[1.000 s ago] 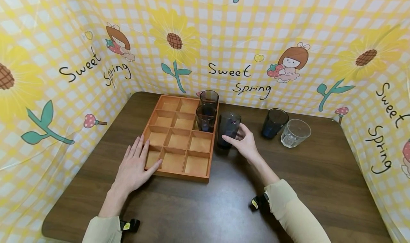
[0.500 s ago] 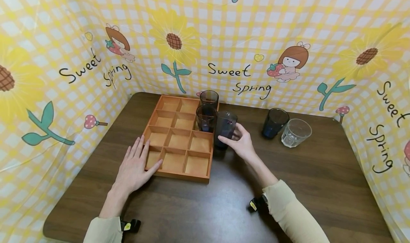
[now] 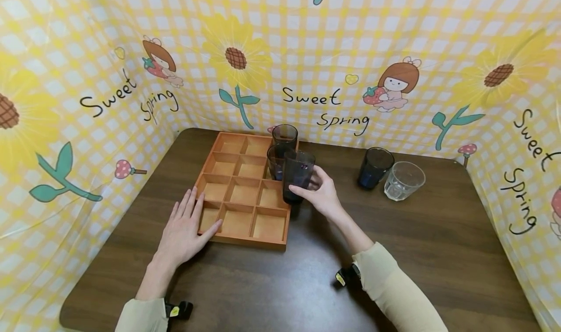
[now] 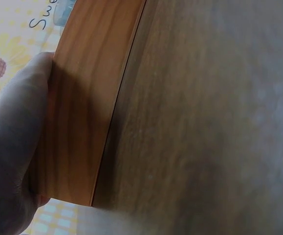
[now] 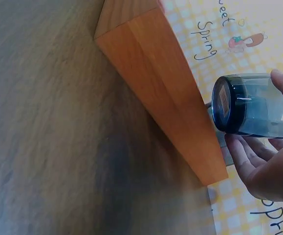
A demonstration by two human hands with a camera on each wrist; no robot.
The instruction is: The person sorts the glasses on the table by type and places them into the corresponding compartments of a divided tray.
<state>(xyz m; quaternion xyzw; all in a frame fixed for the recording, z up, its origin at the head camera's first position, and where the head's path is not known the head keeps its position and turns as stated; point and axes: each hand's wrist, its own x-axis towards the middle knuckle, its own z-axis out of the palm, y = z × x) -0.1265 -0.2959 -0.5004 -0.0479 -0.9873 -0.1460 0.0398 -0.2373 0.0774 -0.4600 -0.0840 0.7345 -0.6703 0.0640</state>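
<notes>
My right hand [image 3: 322,193] grips a tall dark tinted glass [image 3: 298,176] between thumb and fingers. In the right wrist view this glass [image 5: 253,105] is raised, its base above the tray's side wall. In the head view it overlaps the right edge of a wooden compartment tray [image 3: 263,242]. Two more dark glasses stand in the tray's right column: one at the far corner [image 3: 285,133], and a second glass [image 3: 274,162] nearer, partly hidden behind the held one. My left hand [image 3: 184,230] rests on the tray's near left corner, fingers straight along its side, thumb over the near compartment.
To the right on the brown table [image 3: 394,254] stand a dark glass [image 3: 376,169] and a short clear glass [image 3: 403,182], side by side. A yellow checked cloth [image 3: 333,45] walls in the table's back and sides.
My right hand has carried the dark glass leftward, from beside the tray to over its right edge. The left hand and the tray stay in place.
</notes>
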